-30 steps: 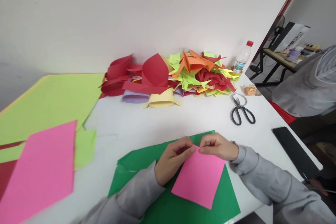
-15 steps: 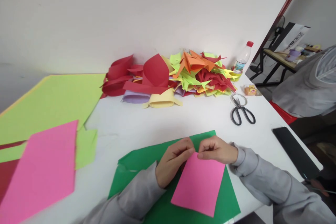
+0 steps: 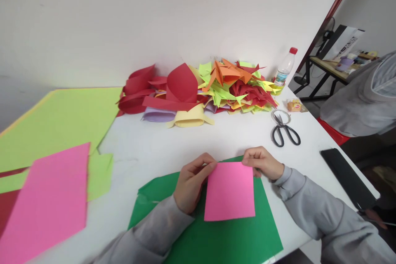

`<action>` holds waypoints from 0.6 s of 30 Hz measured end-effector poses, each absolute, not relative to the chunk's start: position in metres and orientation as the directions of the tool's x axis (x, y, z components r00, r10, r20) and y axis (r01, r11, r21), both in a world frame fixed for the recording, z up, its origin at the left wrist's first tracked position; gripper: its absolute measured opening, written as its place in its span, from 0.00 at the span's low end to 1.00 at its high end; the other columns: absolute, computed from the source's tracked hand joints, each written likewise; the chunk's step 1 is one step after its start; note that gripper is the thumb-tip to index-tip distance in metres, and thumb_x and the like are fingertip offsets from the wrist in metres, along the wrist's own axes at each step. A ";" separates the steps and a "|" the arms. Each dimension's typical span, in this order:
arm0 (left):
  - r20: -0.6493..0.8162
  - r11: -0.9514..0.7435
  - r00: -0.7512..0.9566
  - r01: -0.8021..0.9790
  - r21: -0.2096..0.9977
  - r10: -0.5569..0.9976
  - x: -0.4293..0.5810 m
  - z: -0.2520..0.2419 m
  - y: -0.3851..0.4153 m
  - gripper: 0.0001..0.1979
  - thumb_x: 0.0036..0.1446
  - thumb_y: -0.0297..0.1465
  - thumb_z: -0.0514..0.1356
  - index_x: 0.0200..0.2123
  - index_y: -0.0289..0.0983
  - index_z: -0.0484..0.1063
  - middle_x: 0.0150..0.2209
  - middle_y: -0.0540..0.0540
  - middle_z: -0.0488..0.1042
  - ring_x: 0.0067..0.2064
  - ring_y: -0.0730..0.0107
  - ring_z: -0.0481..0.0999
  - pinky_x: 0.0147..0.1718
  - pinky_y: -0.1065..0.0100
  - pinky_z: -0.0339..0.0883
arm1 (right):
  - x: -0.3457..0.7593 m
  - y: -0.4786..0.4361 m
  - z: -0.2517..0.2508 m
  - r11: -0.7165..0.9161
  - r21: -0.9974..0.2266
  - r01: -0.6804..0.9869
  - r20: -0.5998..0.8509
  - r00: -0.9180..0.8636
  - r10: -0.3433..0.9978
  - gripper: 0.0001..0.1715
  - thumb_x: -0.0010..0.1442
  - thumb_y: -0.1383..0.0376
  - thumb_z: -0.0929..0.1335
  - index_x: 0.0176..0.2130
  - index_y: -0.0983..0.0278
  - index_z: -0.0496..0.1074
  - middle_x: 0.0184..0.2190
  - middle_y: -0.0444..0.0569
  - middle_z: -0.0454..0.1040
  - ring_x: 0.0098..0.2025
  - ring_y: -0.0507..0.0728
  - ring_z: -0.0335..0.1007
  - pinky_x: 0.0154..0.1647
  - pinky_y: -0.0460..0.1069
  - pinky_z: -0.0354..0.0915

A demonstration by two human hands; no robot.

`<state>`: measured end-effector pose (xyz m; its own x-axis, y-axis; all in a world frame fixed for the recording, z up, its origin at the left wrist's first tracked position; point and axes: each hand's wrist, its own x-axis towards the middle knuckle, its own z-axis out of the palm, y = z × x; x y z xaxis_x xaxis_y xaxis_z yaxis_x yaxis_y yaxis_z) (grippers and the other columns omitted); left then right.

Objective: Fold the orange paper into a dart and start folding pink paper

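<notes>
White table [image 3: 148, 140], w/ big lime sheet [image 3: 71, 119] well L of L hand [image 3: 193, 183]. Green sheet [image 3: 222, 239] below it & partly below R hand [image 3: 263, 163]. Pink paper [image 3: 230, 192] btwn hands, over green sheet: L hand pinches top L corner, R hand top R. Scissors [image 3: 282, 130] beyond R hand.

A flat pink paper square [image 3: 229, 194] is held over green paper [image 3: 222, 241].

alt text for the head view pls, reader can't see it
A person's left grip and right grip hold a small pink sheet near its top corners, over a green sheet on a white table. Farther back are red paper shapes and a pile of folded paper; black-handled scissors lie to the right.
</notes>
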<state>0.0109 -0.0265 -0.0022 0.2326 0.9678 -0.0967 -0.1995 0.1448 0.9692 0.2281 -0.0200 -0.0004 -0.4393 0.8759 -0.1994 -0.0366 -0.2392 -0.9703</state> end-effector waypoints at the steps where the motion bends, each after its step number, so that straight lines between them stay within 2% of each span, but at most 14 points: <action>1: -0.116 0.164 0.221 -0.214 0.963 0.968 0.011 -0.002 -0.026 0.14 0.52 0.37 0.63 0.21 0.36 0.66 0.22 0.54 0.59 0.24 0.77 0.56 0.22 0.72 0.50 | 0.229 -0.019 -0.001 -0.240 -0.969 -0.058 -0.195 -0.414 0.889 0.19 0.51 0.54 0.72 0.23 0.66 0.67 0.11 0.37 0.65 0.10 0.44 0.53 0.10 0.41 0.47; 7: -0.172 0.226 0.218 -0.252 0.941 0.961 0.012 -0.002 -0.027 0.15 0.50 0.38 0.65 0.20 0.36 0.67 0.21 0.55 0.59 0.19 0.80 0.58 0.14 0.75 0.51 | 0.226 -0.018 -0.001 -0.224 -0.967 -0.122 -0.180 -0.296 0.938 0.22 0.48 0.53 0.73 0.21 0.64 0.63 0.08 0.36 0.63 0.08 0.44 0.48 0.09 0.40 0.44; 11: -0.175 0.248 0.273 -0.259 0.933 0.946 0.011 -0.002 -0.028 0.14 0.50 0.38 0.64 0.20 0.36 0.67 0.21 0.55 0.61 0.17 0.77 0.63 0.12 0.74 0.56 | 0.225 -0.018 0.001 -0.207 -0.965 -0.160 -0.168 -0.230 0.959 0.25 0.48 0.51 0.74 0.19 0.63 0.60 0.06 0.33 0.59 0.07 0.43 0.45 0.09 0.40 0.43; 14: -0.194 0.326 0.458 -0.228 0.917 0.868 0.009 0.000 -0.028 0.14 0.49 0.39 0.63 0.21 0.36 0.68 0.21 0.53 0.62 0.18 0.75 0.65 0.12 0.72 0.58 | 0.225 -0.019 0.003 -0.243 -0.960 -0.136 -0.199 -0.274 0.941 0.26 0.47 0.50 0.73 0.19 0.63 0.60 0.06 0.34 0.59 0.08 0.43 0.44 0.09 0.40 0.41; 18: -0.124 0.291 0.731 -0.105 0.951 0.671 0.004 0.006 -0.027 0.17 0.47 0.44 0.63 0.23 0.35 0.74 0.24 0.47 0.67 0.24 0.68 0.68 0.23 0.67 0.63 | 0.223 -0.023 0.005 -0.267 -0.964 -0.007 -0.242 -0.404 0.882 0.25 0.47 0.51 0.74 0.19 0.64 0.62 0.07 0.35 0.61 0.08 0.43 0.46 0.09 0.40 0.41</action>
